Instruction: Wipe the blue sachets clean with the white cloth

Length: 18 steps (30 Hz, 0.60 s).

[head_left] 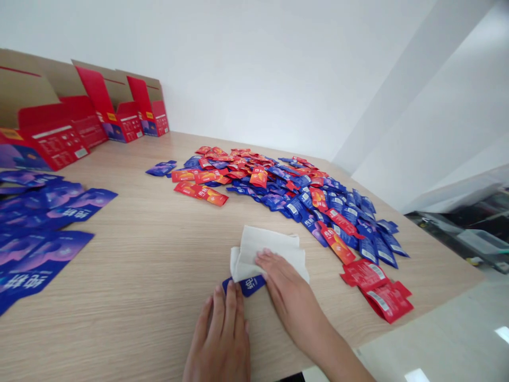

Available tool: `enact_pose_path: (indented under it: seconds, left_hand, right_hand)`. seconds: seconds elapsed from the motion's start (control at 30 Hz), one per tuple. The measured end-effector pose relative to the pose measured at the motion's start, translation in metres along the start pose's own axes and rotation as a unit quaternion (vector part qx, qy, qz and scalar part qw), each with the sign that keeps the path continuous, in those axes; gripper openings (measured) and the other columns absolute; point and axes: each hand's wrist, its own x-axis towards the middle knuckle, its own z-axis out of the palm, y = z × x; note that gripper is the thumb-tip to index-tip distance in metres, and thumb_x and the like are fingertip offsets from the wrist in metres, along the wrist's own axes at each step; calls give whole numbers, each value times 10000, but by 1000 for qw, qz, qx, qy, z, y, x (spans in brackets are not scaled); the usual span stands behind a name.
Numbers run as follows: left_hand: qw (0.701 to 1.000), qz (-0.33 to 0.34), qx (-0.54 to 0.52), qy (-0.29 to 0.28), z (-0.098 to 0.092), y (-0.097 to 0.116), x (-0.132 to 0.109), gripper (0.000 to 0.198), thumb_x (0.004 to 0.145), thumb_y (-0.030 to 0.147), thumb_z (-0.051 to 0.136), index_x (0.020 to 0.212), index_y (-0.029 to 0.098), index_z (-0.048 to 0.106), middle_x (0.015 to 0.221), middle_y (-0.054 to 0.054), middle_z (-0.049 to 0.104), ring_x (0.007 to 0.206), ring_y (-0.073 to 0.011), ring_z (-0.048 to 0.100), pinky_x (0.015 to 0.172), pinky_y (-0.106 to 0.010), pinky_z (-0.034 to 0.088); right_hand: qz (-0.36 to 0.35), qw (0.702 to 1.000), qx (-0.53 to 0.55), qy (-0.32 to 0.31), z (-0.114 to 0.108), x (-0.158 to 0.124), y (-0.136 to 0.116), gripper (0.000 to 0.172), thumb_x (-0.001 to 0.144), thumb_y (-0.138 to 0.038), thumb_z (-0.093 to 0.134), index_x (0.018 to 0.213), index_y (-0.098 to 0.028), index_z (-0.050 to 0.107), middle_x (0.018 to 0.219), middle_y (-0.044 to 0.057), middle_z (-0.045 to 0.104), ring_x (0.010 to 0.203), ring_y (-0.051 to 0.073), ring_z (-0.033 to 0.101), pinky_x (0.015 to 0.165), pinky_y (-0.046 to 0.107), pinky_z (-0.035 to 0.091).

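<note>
A folded white cloth lies over most of a blue sachet on the table. My right hand rests flat on the cloth with its fingers stretched out, pressing it down. The sachet's near edge, with white print, shows below the cloth; the rest is covered. My left hand lies palm down, its fingertips touching the left end of this sachet.
Blue and red sachets are heaped in a large pile behind and to the right. Red sachets lie near the right edge. Blue sachets overlap in rows at left. Several open red cartons stand along the wall.
</note>
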Motion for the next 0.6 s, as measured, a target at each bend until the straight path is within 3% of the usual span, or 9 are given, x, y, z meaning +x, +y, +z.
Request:
enact_pose_path:
  seconds: [0.13,0.27,0.5,0.6]
  left_hand:
    - [999,36,23,-1,1,-6,-4,540,957,305,489,1414,53,625,1493,-156,664,1357,-303,640,1094,-416,508]
    - [999,34,10,-4,-2,-9,-6,596,914,262,500,1453,16,569,1514,-185,637,1375,-310,632,1087,-408,525]
    - [1000,4,-29,9,-19,-22,5,697,800,110,460,1482,-28,504,1512,-209,634,1375,-362,625,1091,-456,514]
    - [999,1,-45,12,-21,-23,9,676,811,76,443,1476,-34,495,1501,-206,644,1375,-352,620,1115,-461,502]
  right_hand:
    - [100,993,-34,55,-14,-12,29,433,1113,-286,416,1424,-141,682,1487,185,665,1397,325,636,1193,593,498]
    - [138,988,-9,63,-23,-20,24,430,1126,-355,412,1410,-188,688,1454,138,702,1368,308,663,1182,569,517]
    - [52,998,33,21,-11,-15,-9,398,1107,-228,442,1428,-222,677,1504,88,674,1442,257,599,1232,527,475]
    - [69,997,10,23,-15,-17,-17,397,1093,-192,450,1414,-192,685,1470,112,697,1402,268,637,1204,523,512]
